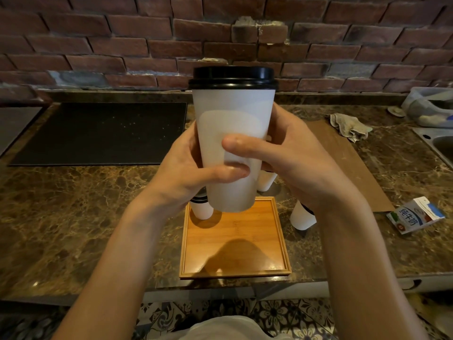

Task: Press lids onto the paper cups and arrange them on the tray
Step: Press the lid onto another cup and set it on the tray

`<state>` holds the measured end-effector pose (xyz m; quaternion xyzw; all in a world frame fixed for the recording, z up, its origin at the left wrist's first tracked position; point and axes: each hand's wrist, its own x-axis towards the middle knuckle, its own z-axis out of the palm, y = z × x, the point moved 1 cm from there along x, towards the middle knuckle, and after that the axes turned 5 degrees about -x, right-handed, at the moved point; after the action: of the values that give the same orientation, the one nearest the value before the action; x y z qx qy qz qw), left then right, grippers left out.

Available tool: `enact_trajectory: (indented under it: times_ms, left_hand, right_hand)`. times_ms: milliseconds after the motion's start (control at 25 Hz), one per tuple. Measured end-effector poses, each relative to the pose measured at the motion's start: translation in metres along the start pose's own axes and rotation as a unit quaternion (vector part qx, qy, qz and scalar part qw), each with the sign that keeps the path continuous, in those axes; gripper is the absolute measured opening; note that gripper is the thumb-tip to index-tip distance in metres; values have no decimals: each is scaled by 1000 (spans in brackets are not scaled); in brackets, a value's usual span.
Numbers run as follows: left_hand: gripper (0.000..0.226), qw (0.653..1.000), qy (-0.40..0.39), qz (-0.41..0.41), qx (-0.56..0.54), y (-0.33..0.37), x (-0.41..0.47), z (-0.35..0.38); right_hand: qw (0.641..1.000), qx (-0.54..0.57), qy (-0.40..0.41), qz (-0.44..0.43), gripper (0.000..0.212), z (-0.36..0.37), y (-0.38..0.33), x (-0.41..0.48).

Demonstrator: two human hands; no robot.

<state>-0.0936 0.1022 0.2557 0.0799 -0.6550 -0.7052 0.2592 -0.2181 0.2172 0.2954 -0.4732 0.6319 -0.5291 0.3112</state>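
A tall white paper cup with a black lid pressed on its rim is held upright in the air above the wooden tray. My left hand grips its lower left side, thumb across the front. My right hand grips the right side, thumb laid over the front. A lidded white cup stands in the tray's far left corner. Another white cup shows behind the held one, partly hidden. A third white cup stands on the counter right of the tray.
A black mat lies at the far left of the marble counter. A brown board, a crumpled cloth and a milk carton sit to the right. A sink is at the right edge. A brick wall stands behind.
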Motion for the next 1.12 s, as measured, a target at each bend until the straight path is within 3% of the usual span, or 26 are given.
enact_trajectory:
  times_ms: [280,520,880,1120]
  left_hand:
    - [72,995,56,46,69,-1,1,2]
    - [82,993,63,47,84,-5,3,4]
    - [78,994,-20,69,80,7,4,-1]
    - [82,994,-88,33,58,12,0,-7]
  right_hand:
    - [997,-57,59,-13,69,5,-3,0]
    - [989,-72,125,-10,75,19,3,1]
    - [995,-46,73,-44,75,6,-5,-2]
    - [998,8,-8,-56,81,3,-1,-2]
